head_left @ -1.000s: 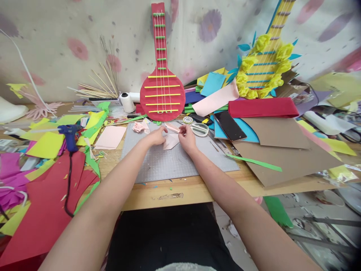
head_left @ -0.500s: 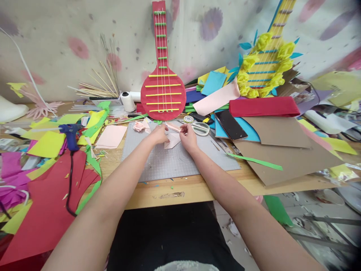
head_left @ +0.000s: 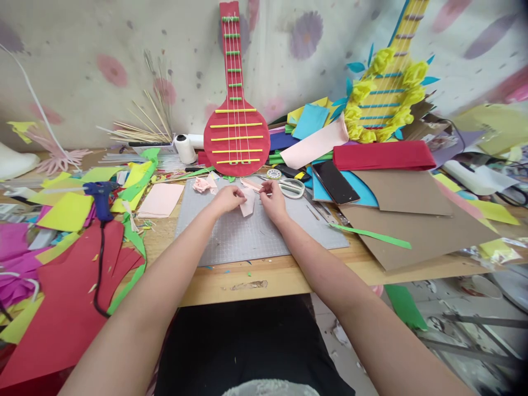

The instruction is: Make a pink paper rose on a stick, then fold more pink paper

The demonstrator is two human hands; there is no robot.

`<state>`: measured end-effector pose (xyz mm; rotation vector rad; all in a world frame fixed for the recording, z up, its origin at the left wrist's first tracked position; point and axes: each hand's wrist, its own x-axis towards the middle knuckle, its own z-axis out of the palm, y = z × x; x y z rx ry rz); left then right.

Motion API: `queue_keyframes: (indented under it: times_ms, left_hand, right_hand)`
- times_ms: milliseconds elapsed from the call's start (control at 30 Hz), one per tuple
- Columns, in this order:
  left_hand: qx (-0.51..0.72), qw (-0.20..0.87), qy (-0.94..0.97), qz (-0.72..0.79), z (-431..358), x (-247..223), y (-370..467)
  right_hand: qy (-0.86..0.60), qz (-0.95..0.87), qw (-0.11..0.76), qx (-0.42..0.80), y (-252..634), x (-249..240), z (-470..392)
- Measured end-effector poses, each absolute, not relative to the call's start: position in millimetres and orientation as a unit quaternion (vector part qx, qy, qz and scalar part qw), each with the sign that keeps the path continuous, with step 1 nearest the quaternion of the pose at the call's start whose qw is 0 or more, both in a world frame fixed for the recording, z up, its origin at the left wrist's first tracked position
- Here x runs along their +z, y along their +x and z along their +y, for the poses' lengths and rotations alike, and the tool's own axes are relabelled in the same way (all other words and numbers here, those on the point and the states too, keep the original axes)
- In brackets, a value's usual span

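Note:
My left hand [head_left: 229, 199] pinches a small pale pink piece of paper [head_left: 248, 204] by its left edge, above the grey cutting mat [head_left: 231, 236]. To its right, my right hand [head_left: 273, 202] has thumb and fingers drawn together, close to the paper but apart from it. What those fingers hold, if anything, is too small to make out. Behind the hands lies a narrow pale pink strip [head_left: 249, 185]. A crumpled pink paper flower [head_left: 202, 185] rests at the mat's back left corner. Scissors with pale handles [head_left: 292, 188] lie just beyond my right hand.
A red paper banjo [head_left: 237, 137] leans at the back. Left are a blue glue gun [head_left: 101, 201], stacked pink paper squares [head_left: 160, 200] and red sheets [head_left: 70, 286]. Right are a phone [head_left: 336, 182], brown cardboard [head_left: 424, 236] and a yellow flowered instrument [head_left: 381, 102].
The pink paper has turned and now hangs narrower beside my left hand. My right hand has come away from its right side. The view has shifted slightly.

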<state>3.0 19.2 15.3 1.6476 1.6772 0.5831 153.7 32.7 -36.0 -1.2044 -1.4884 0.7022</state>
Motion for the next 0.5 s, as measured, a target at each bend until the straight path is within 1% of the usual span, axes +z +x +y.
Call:
queue_keyframes:
  times_ms: [67, 133, 200, 267, 367, 433, 500]
  left_hand:
    - [0.312, 0.359, 0.586, 0.657, 15, 11, 1]
    - [0.386, 0.414, 0.518, 0.641, 10, 5, 3]
    - [0.429, 0.471, 0.46, 0.618, 2, 1, 6]
    - [0.434, 0.507, 0.431, 0.607, -6, -1, 11]
    - [0.421, 0.526, 0.424, 0.605, -16, 2, 17]
    - [0.408, 0.524, 0.44, 0.605, -18, 4, 15]
    - [0.389, 0.499, 0.476, 0.611, -17, 4, 9]
  right_hand:
    - [-0.497, -0.639, 0.518, 0.276, 153, -31, 28]
    - [-0.483, -0.682, 0.493, 0.242, 151, -26, 23]
    - [-0.455, -0.745, 0.448, 0.193, 149, -23, 18]
    - [-0.426, -0.799, 0.399, 0.147, 144, -21, 13]
    - [-0.428, -0.837, 0.331, 0.085, 137, -22, 11]
    - [-0.447, -0.84, 0.299, 0.067, 134, -23, 11]
    - [-0.462, -0.836, 0.288, 0.064, 134, -25, 13]
